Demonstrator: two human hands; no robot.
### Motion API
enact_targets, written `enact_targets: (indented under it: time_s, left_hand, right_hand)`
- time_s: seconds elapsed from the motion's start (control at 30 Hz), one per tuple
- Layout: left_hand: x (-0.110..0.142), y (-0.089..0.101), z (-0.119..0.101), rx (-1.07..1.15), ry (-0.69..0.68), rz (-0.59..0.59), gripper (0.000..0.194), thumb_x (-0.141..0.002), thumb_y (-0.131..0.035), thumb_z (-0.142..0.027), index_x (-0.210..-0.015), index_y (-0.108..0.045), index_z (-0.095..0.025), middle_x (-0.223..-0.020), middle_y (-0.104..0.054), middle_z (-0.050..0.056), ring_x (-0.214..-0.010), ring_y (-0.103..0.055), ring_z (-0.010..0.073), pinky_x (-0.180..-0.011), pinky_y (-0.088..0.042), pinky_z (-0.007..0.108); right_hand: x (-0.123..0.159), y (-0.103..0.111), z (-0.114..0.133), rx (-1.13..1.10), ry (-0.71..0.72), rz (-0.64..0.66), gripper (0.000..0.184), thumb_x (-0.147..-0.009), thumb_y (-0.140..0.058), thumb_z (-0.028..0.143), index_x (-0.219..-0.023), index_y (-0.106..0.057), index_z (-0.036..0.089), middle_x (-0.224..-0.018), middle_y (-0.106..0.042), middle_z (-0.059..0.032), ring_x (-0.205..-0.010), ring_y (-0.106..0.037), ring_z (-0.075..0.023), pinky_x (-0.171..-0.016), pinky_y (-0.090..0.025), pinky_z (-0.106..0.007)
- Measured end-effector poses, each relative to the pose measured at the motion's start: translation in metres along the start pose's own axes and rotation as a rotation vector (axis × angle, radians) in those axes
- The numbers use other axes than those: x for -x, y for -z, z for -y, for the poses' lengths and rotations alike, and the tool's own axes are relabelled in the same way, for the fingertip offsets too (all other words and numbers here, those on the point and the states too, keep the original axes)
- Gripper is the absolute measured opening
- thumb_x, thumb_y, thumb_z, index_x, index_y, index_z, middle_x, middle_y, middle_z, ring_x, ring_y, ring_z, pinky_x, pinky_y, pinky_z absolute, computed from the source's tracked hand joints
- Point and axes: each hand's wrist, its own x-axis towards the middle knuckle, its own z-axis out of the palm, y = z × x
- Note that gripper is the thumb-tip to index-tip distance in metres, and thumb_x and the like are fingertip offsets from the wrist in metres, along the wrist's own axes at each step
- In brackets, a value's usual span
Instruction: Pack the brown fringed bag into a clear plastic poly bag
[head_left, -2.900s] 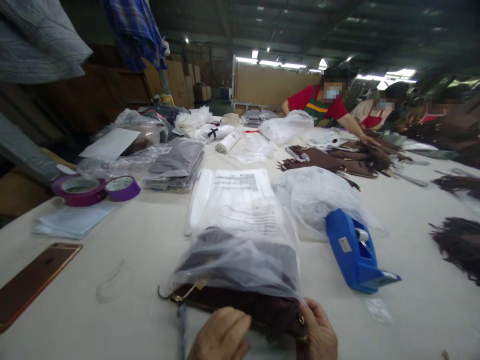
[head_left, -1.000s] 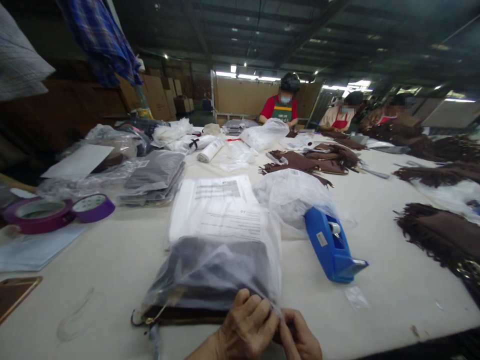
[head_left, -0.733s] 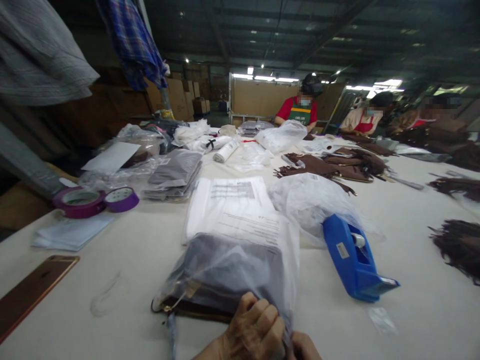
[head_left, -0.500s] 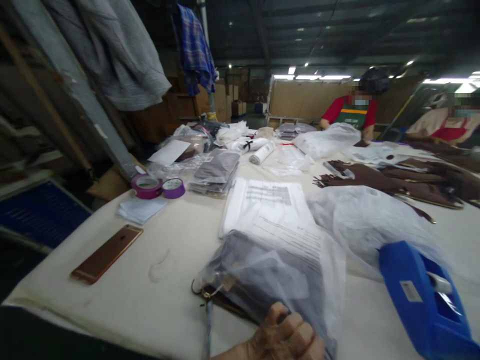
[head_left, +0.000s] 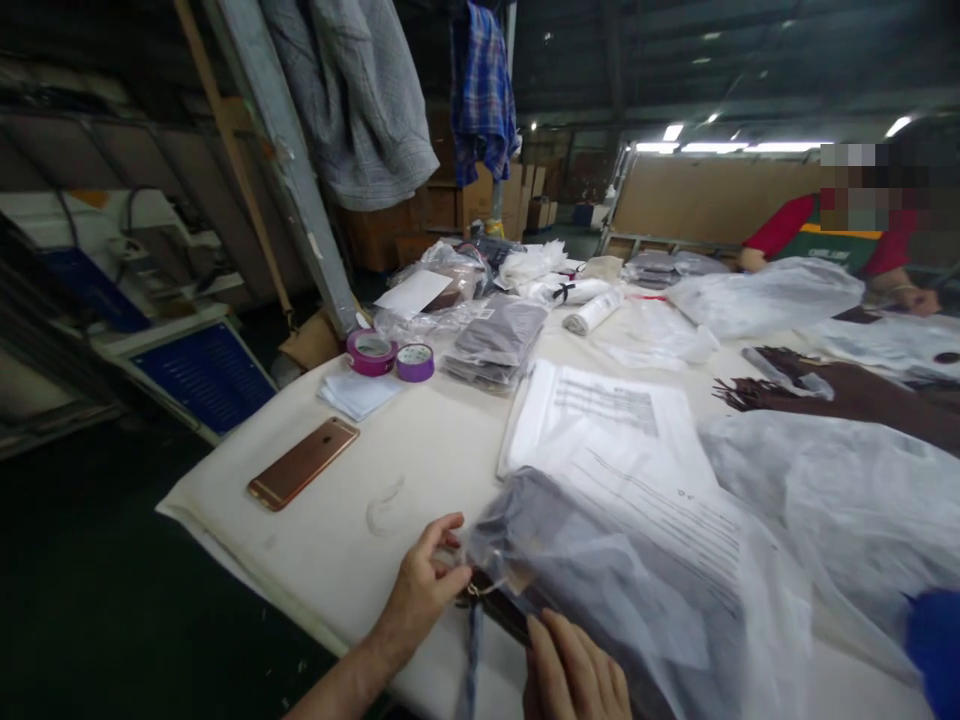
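A clear plastic bag (head_left: pixel 600 560) with a dark grey folded item inside lies on the near part of the table. Printed lines run along its film, and brown edging with a metal fitting shows at its open-looking left side. At that left corner is my left hand (head_left: pixel 424 580), thumb and forefinger apart and curved about the corner, the thumb touching it. My right hand (head_left: pixel 574 665) has its fingers bent together over the bag's near edge, gripping it. A grey strap (head_left: pixel 471 650) hangs down from the corner between my hands.
A phone (head_left: pixel 304 463), tape rolls (head_left: pixel 415 363) and a pale folded cloth (head_left: pixel 360 393) lie on the left. Bagged grey items (head_left: pixel 499 335) and a white printed stack (head_left: pixel 600 400) are beyond. A blue tape dispenser (head_left: pixel 934 650) stands right. Opposite, a co-worker's hand (head_left: pixel 915 300) rests near plastic.
My left hand has come into view at the bag's left corner. My right hand stays on the near edge, its fingers straighter. The view has turned left.
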Motion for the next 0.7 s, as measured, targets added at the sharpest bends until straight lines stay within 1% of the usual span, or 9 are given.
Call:
enact_targets:
  time_s: [0.07,0.13,0.2,0.3,0.43,0.47,0.53,0.6,0.7]
  left_hand:
    - [0.002,0.0,-0.003,0.114,0.059,0.049,0.06,-0.059,-0.056,-0.029,-0.117,-0.049,-0.013,-0.099,-0.052,0.005,-0.061,-0.055,0.0101,-0.06,-0.046,0.025]
    - [0.003,0.004,-0.004,0.114,0.069,0.031,0.058,-0.058,-0.053,-0.026,-0.115,-0.051,-0.013,-0.097,-0.052,0.004,-0.064,-0.055,0.0103,-0.063,-0.045,0.024]
    - [0.003,0.007,-0.003,0.054,0.083,-0.012,0.054,-0.06,-0.048,-0.022,-0.113,-0.051,-0.011,-0.089,-0.053,0.003,-0.06,-0.053,0.0102,-0.061,-0.043,0.024]
    - [0.003,0.008,0.002,0.011,0.104,-0.036,0.049,-0.059,-0.046,-0.013,-0.107,-0.054,-0.01,-0.077,-0.055,0.001,-0.055,-0.048,0.01,-0.055,-0.04,0.023]
    - [0.004,0.004,0.001,-0.024,0.088,0.038,0.059,-0.053,-0.047,-0.003,-0.11,-0.054,-0.014,-0.096,-0.061,0.003,-0.05,-0.043,0.0066,-0.049,-0.035,0.02]
    - [0.004,0.003,0.0,-0.02,0.08,0.057,0.06,-0.052,-0.047,-0.002,-0.11,-0.054,-0.015,-0.098,-0.062,0.003,-0.049,-0.042,0.0061,-0.049,-0.034,0.02]
    - [0.004,0.001,-0.002,0.028,0.063,0.09,0.055,-0.051,-0.048,0.0,-0.103,-0.058,-0.016,-0.09,-0.064,0.0,-0.05,-0.042,0.0063,-0.05,-0.033,0.02]
    - [0.002,0.0,-0.002,0.087,0.05,0.113,0.044,-0.052,-0.049,0.0,-0.092,-0.06,-0.016,-0.081,-0.064,-0.002,-0.053,-0.043,0.007,-0.051,-0.033,0.019]
    - [-0.001,-0.002,0.001,0.177,0.092,0.111,0.032,-0.052,-0.048,-0.001,-0.079,-0.058,-0.015,-0.069,-0.061,-0.003,-0.053,-0.046,0.0081,-0.049,-0.032,0.019]
  right_hand:
    - [-0.011,-0.012,0.002,-0.02,0.062,0.132,0.032,-0.089,-0.034,0.013,-0.097,-0.065,0.016,-0.089,-0.07,-0.0082,-0.081,-0.063,-0.0197,-0.073,-0.04,-0.035]
    - [-0.019,-0.018,0.004,-0.038,0.102,0.266,0.031,-0.089,-0.035,0.015,-0.104,-0.063,0.012,-0.096,-0.069,-0.01,-0.087,-0.062,-0.0225,-0.076,-0.04,-0.037]
    - [-0.022,-0.022,0.005,-0.051,0.146,0.323,0.03,-0.088,-0.036,0.015,-0.105,-0.061,0.011,-0.095,-0.069,-0.0106,-0.088,-0.061,-0.0237,-0.077,-0.039,-0.038]
    - [-0.026,-0.027,0.003,-0.065,0.201,0.328,0.029,-0.087,-0.038,0.014,-0.104,-0.061,0.011,-0.093,-0.068,-0.0107,-0.087,-0.06,-0.0227,-0.078,-0.039,-0.036]
    - [-0.036,-0.032,-0.003,-0.054,0.324,0.312,0.029,-0.085,-0.041,0.016,-0.106,-0.06,0.01,-0.093,-0.067,-0.0112,-0.086,-0.059,-0.0214,-0.075,-0.038,-0.034]
    - [-0.04,-0.034,-0.003,-0.054,0.351,0.321,0.029,-0.085,-0.043,0.019,-0.106,-0.06,0.01,-0.094,-0.067,-0.0116,-0.086,-0.059,-0.0217,-0.074,-0.038,-0.034]
    - [-0.046,-0.038,-0.003,-0.067,0.389,0.347,0.03,-0.085,-0.043,0.022,-0.106,-0.06,0.009,-0.096,-0.066,-0.0126,-0.087,-0.058,-0.0227,-0.073,-0.038,-0.035]
    - [-0.052,-0.042,-0.004,-0.072,0.418,0.371,0.03,-0.086,-0.041,0.022,-0.105,-0.059,0.009,-0.096,-0.066,-0.0129,-0.087,-0.057,-0.0236,-0.073,-0.038,-0.035]
    - [-0.057,-0.048,-0.007,-0.061,0.44,0.399,0.029,-0.087,-0.036,0.02,-0.102,-0.059,0.009,-0.089,-0.066,-0.0117,-0.082,-0.056,-0.0223,-0.072,-0.038,-0.034]
